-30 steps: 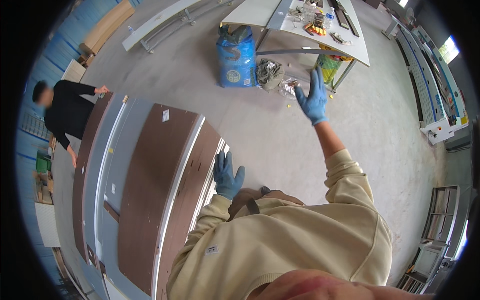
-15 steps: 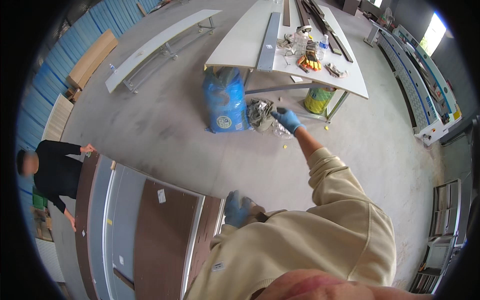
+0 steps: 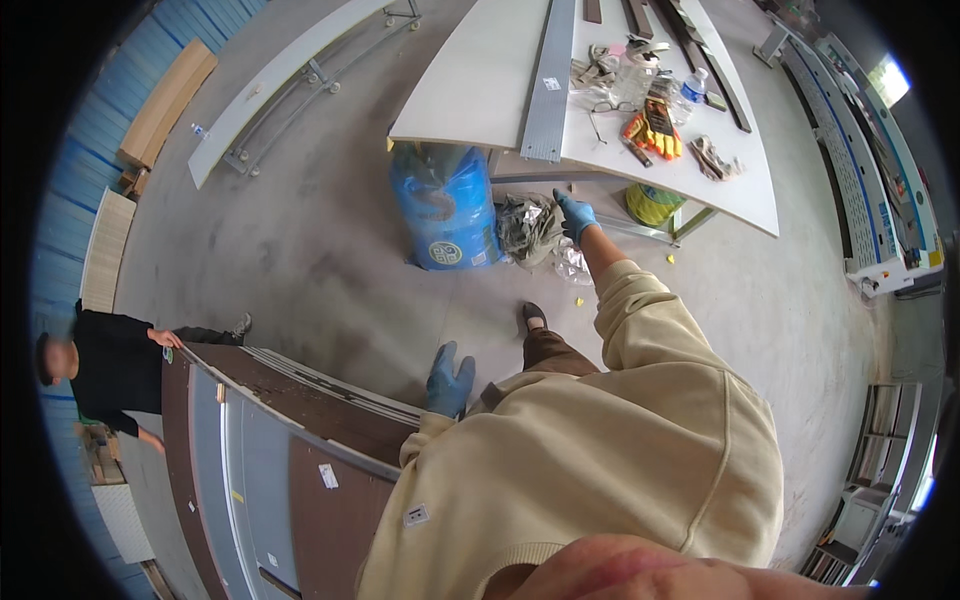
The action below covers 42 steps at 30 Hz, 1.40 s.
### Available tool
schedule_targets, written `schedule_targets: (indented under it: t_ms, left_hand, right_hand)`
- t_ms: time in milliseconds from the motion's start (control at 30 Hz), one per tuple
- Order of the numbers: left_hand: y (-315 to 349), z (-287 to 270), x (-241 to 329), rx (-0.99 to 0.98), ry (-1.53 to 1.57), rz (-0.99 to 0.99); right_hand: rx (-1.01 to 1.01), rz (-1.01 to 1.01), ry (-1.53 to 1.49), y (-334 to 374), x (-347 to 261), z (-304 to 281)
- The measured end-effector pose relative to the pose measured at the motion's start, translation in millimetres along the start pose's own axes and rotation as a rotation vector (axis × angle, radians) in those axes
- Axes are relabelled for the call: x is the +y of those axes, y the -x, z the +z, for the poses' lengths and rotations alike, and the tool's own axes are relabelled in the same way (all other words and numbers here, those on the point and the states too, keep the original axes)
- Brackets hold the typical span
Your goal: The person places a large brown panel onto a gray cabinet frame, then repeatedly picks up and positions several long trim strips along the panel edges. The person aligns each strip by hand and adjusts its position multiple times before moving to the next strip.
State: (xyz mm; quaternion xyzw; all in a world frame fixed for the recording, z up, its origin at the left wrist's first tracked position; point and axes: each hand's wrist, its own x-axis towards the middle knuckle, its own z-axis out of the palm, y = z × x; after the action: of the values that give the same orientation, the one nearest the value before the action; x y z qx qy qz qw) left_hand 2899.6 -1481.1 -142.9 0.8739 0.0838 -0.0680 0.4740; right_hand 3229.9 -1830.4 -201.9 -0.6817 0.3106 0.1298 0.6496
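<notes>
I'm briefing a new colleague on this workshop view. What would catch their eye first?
The right hand, in a blue glove, reaches out to a crumpled grey sheet beside a blue sack under the white table. The left hand, also gloved, hangs open by a brown panel. At far left stands a person in black.

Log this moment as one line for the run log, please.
right hand: reaching to crumpled grey bag under white table | left hand: open, by brown panel | blue sack beside bag
</notes>
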Motion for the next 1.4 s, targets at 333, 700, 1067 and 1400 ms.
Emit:
schedule_targets:
  t_ms: [333, 700, 1067, 1400]
  left_hand:
    - [-166.9, 31.3, 81.0, -0.139, -0.112, -0.100]
    - [-287.8, 23.3, 94.6, -0.456, -0.180, -0.056]
    - [-487.7, 89.3, 96.1, -0.323, 0.268, -0.027]
    - [-563.9, 234.4, 88.4, -0.512, 0.895, -0.354]
  right_hand:
    - [-0.218, 0.382, -0.657, -150.2, -54.3, 45.2]
    - [-0.245, 0.066, -0.707, -95.0, -6.3, 40.9]
    - [-0.168, 0.282, -0.338, 30.3, 20.3, 14.9]
    - [0.450, 0.150, 0.194, 11.1, -4.4, 68.6]
